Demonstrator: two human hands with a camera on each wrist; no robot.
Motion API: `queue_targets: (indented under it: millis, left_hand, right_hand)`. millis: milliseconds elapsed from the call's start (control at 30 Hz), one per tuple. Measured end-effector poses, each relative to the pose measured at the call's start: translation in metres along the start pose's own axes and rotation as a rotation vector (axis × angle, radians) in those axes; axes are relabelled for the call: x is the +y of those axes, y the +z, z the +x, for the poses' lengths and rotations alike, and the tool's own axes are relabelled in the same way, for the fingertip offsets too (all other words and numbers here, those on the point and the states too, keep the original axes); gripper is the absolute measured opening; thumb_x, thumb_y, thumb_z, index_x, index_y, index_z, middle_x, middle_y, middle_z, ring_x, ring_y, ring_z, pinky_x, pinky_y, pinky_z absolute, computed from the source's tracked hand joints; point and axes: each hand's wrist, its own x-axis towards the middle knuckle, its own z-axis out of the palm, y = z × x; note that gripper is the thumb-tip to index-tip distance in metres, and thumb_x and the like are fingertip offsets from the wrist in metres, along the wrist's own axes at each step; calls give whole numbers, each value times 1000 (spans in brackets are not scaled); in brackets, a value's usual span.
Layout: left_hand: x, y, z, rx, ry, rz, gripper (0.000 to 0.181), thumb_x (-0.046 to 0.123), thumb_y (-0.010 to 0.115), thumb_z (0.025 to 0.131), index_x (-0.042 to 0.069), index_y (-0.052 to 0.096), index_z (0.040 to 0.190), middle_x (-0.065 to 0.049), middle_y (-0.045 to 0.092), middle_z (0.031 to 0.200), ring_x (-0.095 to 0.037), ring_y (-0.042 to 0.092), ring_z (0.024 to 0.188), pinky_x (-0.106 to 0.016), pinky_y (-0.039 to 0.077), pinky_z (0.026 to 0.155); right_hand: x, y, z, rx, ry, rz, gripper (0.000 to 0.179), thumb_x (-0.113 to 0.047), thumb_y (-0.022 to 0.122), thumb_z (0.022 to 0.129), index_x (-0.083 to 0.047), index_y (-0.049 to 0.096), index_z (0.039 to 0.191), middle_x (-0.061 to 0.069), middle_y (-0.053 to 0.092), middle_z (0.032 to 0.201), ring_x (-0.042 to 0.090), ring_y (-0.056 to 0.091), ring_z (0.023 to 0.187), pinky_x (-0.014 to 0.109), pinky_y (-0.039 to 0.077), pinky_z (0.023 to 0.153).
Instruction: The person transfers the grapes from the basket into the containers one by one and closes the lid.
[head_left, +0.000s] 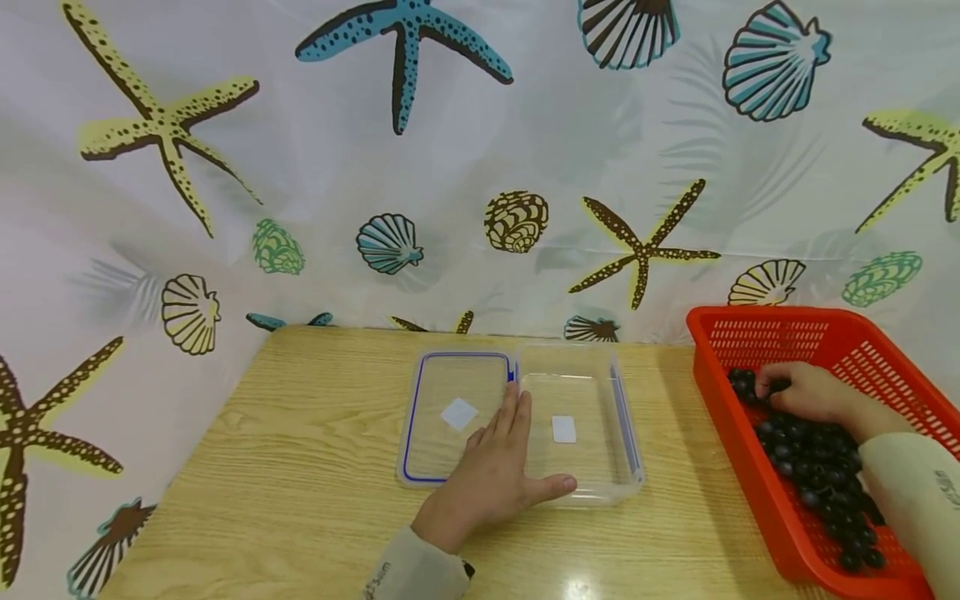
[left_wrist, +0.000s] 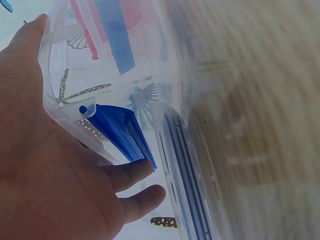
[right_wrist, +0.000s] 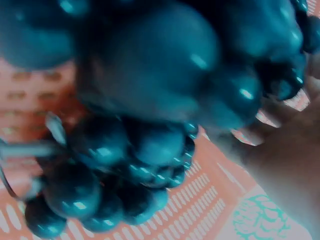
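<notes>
A clear plastic food container lies open on the table, with its blue-sealed lid hinged flat to the left. My left hand rests over the seam between the two, fingers straight and thumb spread across the container's near edge. In the left wrist view, fingertips touch a blue latch flap. Inside a red basket, my right hand grips dark grapes at the far end of the bunch, with fingers curled. Close-up grapes hide most of those fingers in the right wrist view.
The wooden table extends left of the container and between it and the basket. A white cloth printed with starfish and shells hangs behind the table. White square labels show through the lid and the container's floor.
</notes>
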Motion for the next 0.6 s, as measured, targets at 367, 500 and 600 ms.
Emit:
queue_targets:
  millis: [367,500,600]
  left_hand:
    - [-1,0,-1,0,4,-13,116,68,63,89,7,-3,162,-8,-18,166,-32,6,152,-60,19,116]
    - [-1,0,-1,1,6,-13,116,69,63,89,7,-3,162,-8,-18,166,-31,5,152,-59,19,116]
    - [0,-1,0,4,10,-5,116,69,63,89,7,-3,162,-9,-18,166,-32,6,152,-59,19,116]
  right_hand:
    - [2,4,3,-106,29,-44,61,-3,66,80,9,53,139,30,64,111,31,53,81,43,45,71]
    - [7,3,2,-85,74,-16,75,-2,68,78,8,40,148,36,57,119,35,52,82,44,45,70]
    - [8,0,2,-72,89,-28,78,-2,68,79,6,38,150,36,56,118,33,52,78,43,45,68]
